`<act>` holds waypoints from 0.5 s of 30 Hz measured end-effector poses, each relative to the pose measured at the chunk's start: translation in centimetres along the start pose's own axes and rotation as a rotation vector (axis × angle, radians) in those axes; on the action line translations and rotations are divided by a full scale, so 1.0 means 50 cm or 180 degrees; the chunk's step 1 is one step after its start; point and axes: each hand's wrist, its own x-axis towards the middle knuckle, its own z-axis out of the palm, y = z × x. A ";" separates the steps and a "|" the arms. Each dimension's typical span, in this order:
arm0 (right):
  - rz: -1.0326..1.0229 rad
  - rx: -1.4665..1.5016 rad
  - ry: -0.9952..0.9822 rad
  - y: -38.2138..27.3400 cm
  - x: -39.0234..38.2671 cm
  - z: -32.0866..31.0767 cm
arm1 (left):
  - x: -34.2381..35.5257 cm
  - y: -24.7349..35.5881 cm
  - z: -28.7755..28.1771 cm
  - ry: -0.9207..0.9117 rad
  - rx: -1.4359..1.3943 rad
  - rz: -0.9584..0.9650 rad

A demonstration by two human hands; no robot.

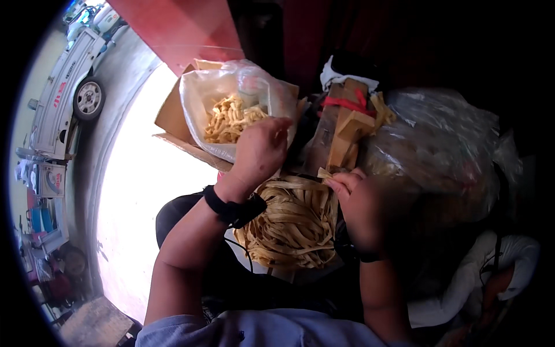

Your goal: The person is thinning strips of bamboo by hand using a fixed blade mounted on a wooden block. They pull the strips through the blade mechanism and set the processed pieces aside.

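In the head view, the right hand (363,202) has its thumb and fingers pinched together on the end of a flat, pale tan strip (324,173), which pokes out past the fingertips toward the left. Below and to the left of those fingers lies a large coiled heap of long, flat, tan strips (289,225), between the two forearms. The left hand (261,149), above a black wristband (215,203), is at the near side of a brown cardboard box (169,110) lined with a clear plastic bag (195,95); short, twisted, yellowish pieces (228,118) lie inside the bag, just beyond and left of that hand. Its fingers are bent and partly turned away, so I cannot tell how far open they are or whether they hold anything. A brown wooden block (354,122) stands just beyond the right hand, near a red strap (347,103)
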 end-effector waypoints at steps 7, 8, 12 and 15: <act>0.0108 0.1164 -0.1042 -0.022 -0.024 -0.014 | -0.115 0.083 0.066 -0.2372 -0.2936 -0.1070; 0.0024 0.1116 -0.0992 -0.022 -0.025 -0.025 | -0.127 0.074 0.065 -0.2673 -0.2737 -0.0116; -0.0098 0.0386 -0.0341 -0.014 -0.022 -0.061 | -0.140 0.131 -0.005 -0.3785 -0.3280 0.0032; 0.1046 0.1084 -0.0552 -0.047 -0.007 -0.067 | -0.125 0.114 -0.027 -0.2420 -0.1774 0.1618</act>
